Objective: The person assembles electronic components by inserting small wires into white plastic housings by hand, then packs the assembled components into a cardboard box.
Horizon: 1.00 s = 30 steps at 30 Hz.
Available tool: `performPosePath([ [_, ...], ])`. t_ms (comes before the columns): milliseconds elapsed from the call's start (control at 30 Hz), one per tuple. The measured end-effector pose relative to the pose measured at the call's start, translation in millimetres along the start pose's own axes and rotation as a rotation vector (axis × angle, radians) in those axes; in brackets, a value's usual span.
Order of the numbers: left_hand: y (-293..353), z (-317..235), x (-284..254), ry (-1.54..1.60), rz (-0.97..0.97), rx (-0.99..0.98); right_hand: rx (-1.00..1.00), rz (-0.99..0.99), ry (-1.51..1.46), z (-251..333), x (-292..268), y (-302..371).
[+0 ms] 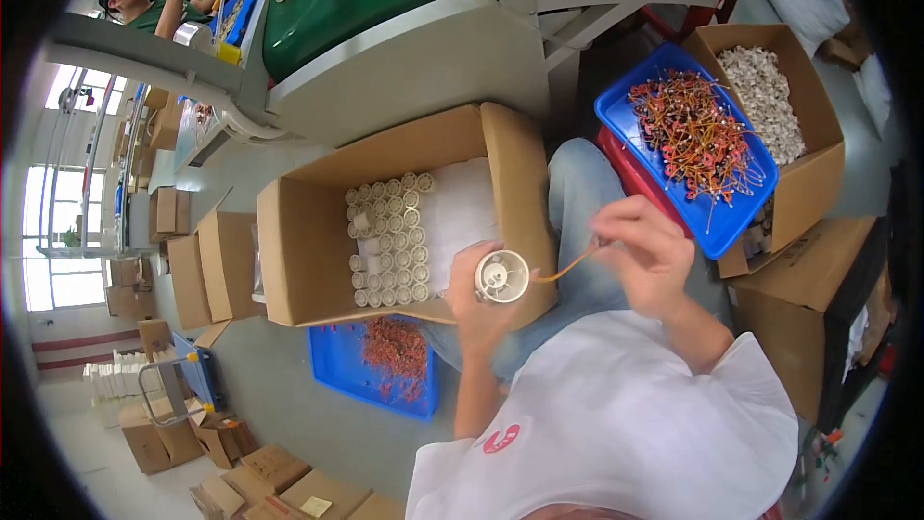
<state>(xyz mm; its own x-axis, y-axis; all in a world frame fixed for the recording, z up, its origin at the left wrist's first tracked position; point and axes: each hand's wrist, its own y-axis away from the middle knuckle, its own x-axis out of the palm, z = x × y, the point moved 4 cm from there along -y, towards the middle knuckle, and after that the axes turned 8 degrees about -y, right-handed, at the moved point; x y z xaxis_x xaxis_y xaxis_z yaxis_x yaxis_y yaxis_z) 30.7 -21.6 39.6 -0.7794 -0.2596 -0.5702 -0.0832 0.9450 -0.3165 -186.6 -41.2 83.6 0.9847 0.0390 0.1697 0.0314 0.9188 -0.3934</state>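
My left hand (469, 300) is wrapped round a white cup-shaped plastic housing (518, 279), its open end turned up so a small part inside shows. From the housing's side an orange wire (561, 273) runs across to my right hand (643, 248), whose fingertips are pinched on its far end. Beside my left hand stands an open cardboard box (276, 250) with rows of similar white housings (390, 246) on a pale sheet. Right of my right hand, a blue tray (717, 243) is heaped with red and orange wired parts (688, 135).
A second blue tray (332, 356) with thin red pieces lies on the floor. Behind the right tray is a carton (818, 193) of small white parts. A machine with a green belt (366, 0) borders the far side. Further off, a co-worker (154, 10) sits at upper left.
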Motion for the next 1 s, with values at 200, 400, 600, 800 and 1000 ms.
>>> performPosePath([
  [200,-2,-2,7,0.008,-0.075,0.131,0.03,0.108,-0.01,-11,22,6],
  [400,0,0,5,0.037,-0.077,0.155,0.053,0.095,0.079,-14,30,8],
  [600,-1,-2,5,0.05,-0.091,0.183,0.045,0.073,0.119,-13,30,7],
  [800,0,-1,6,0.035,-0.088,0.177,0.003,0.072,0.209,-6,30,5],
  [1000,2,1,7,-0.015,-0.161,0.217,0.009,0.053,0.207,-1,32,6],
])
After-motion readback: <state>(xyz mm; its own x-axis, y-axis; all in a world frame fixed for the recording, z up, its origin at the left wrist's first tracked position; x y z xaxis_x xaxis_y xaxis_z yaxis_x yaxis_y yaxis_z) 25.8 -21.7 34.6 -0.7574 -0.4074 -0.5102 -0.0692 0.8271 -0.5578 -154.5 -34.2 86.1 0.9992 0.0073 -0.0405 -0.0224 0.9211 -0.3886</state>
